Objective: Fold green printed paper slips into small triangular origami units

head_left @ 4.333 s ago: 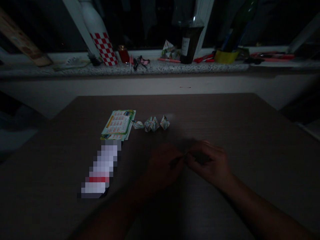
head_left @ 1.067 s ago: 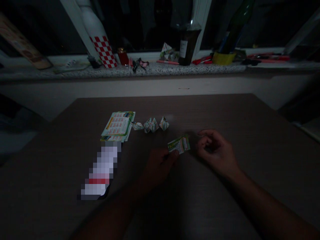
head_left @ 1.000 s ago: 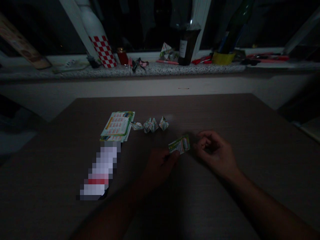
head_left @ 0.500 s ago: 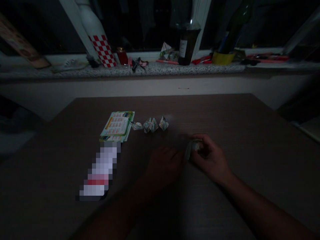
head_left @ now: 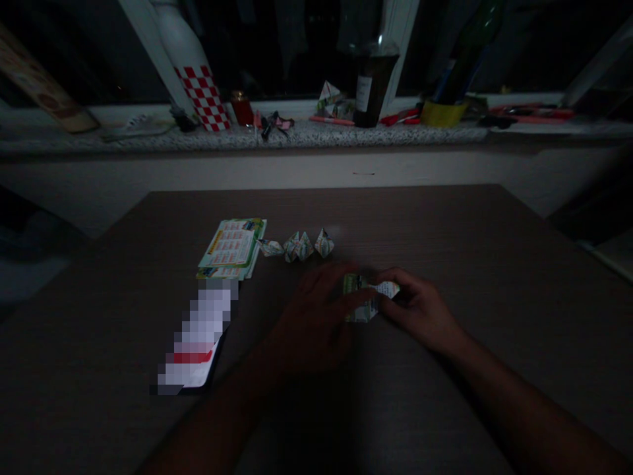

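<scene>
Between my hands is a partly folded printed paper point(head_left: 360, 309), white and green, with a pointed fold on its right side. My right hand point(head_left: 420, 309) pinches that pointed end between thumb and fingers. My left hand point(head_left: 314, 316), dark and slightly blurred, has its fingers spread apart, and one digit lies across the paper's left part. Beyond the hands stand several small folded paper pieces point(head_left: 324, 244) in a row. A stack of printed calendar cards point(head_left: 230, 247) lies to their left.
A phone point(head_left: 202, 343) with a pixelated screen lies on the brown table point(head_left: 99, 330), left of my left arm. Behind the table, a stone windowsill point(head_left: 316, 137) carries a red-checkered white bottle point(head_left: 202, 99), a dark cup point(head_left: 368, 92), a green bottle point(head_left: 462, 59) and small items.
My left hand has moved a little left and its fingers have spread. The paper, edge-on before, now shows a wider printed face. My right hand stays nearly in place, still pinching it.
</scene>
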The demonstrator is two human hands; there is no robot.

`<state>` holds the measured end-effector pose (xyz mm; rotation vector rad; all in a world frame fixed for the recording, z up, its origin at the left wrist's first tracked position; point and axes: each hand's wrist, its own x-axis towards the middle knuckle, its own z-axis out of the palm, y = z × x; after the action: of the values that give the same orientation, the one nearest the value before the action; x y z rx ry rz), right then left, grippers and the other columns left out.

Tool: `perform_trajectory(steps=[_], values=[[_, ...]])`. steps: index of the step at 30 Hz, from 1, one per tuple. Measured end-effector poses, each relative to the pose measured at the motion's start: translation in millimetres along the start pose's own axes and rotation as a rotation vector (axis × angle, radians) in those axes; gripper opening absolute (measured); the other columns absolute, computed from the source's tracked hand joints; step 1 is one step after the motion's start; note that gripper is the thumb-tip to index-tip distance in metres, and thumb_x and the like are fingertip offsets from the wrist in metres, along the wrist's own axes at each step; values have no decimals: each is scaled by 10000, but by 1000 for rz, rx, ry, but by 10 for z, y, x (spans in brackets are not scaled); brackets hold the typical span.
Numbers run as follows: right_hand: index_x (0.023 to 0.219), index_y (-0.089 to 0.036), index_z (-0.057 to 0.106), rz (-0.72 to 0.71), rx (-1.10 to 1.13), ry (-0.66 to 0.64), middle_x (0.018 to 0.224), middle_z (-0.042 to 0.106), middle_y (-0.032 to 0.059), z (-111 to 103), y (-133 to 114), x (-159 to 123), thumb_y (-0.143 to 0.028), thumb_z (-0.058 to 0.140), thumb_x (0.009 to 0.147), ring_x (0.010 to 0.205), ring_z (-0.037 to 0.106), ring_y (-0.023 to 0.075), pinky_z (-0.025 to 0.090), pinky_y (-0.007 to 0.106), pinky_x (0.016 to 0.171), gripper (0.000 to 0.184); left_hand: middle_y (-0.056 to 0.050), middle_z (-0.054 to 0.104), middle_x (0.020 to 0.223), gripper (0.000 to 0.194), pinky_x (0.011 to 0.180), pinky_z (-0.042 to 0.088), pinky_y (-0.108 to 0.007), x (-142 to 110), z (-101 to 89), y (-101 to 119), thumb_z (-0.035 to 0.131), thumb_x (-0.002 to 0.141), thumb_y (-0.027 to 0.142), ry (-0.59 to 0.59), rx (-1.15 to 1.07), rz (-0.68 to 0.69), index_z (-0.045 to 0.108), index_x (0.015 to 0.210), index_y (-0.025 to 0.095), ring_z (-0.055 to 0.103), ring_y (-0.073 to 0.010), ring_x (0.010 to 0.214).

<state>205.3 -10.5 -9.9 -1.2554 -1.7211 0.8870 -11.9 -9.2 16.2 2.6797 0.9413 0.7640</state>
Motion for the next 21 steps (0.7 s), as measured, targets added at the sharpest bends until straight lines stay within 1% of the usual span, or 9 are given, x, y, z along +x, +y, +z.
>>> perform_trajectory(steps=[2,6,8,11,12,14,17,19,21], values=[[947,-207,616,10,-28,-57,742,618,-18,-9,17,13,-206,586,809,622,563,124,448,236,576,141,-65,355,1478,527,1101,269,-488,5,-52,-20,568,715,121,-119,38,48,553,1223,262,258,-275,1381],[912,-203,624,-22,-67,-154,766,636,-16,7,43,28,-192,571,818,632,573,119,455,236,599,108,-43,428,1448,297,1111,211,-499,6,-65,-66,557,771,144,-171,118,71,659,1027,256,266,-268,1379],[913,-204,625,-24,-100,-184,706,611,-29,23,68,30,-197,573,823,575,548,109,432,222,543,104,-34,486,1402,233,1113,196,-491,5,-53,-85,550,805,170,-205,120,82,670,984,259,311,-253,1357],[931,-212,627,-36,-202,-186,606,543,-48,42,105,37,-212,593,822,510,508,109,403,221,491,114,-43,565,1311,218,1102,211,-474,9,-38,-106,573,806,188,-287,96,95,665,993,252,405,-239,1288],[943,-214,628,-62,-240,-183,626,558,-40,45,112,42,-207,601,818,534,526,118,425,232,517,128,-45,581,1287,226,1095,222,-468,11,-34,-112,584,798,183,-310,87,91,663,1000,247,430,-237,1263],[967,-216,631,-152,-317,-171,784,631,11,45,114,55,-185,622,801,689,597,155,487,286,659,169,-43,610,1238,249,1079,245,-452,15,-28,-123,597,783,166,-340,67,82,658,1013,241,472,-231,1212],[988,-213,642,-275,-436,-128,1070,625,86,42,110,69,-167,649,781,996,587,237,465,399,880,213,-39,638,1173,280,1058,267,-437,16,-17,-131,592,773,139,-358,41,61,650,1028,237,513,-219,1148],[1003,-212,646,-308,-471,-130,1122,607,99,47,112,70,-159,639,791,1067,559,256,451,423,913,218,-42,644,1152,283,1046,277,-432,14,-8,-130,592,765,134,-371,28,51,648,1025,231,527,-219,1123],[1002,-209,647,-329,-451,-179,1086,622,94,59,113,65,-140,614,808,1041,571,241,466,404,895,208,-43,645,1144,284,1035,286,-427,12,-1,-126,593,760,137,-376,18,38,646,1024,228,536,-220,1106]])
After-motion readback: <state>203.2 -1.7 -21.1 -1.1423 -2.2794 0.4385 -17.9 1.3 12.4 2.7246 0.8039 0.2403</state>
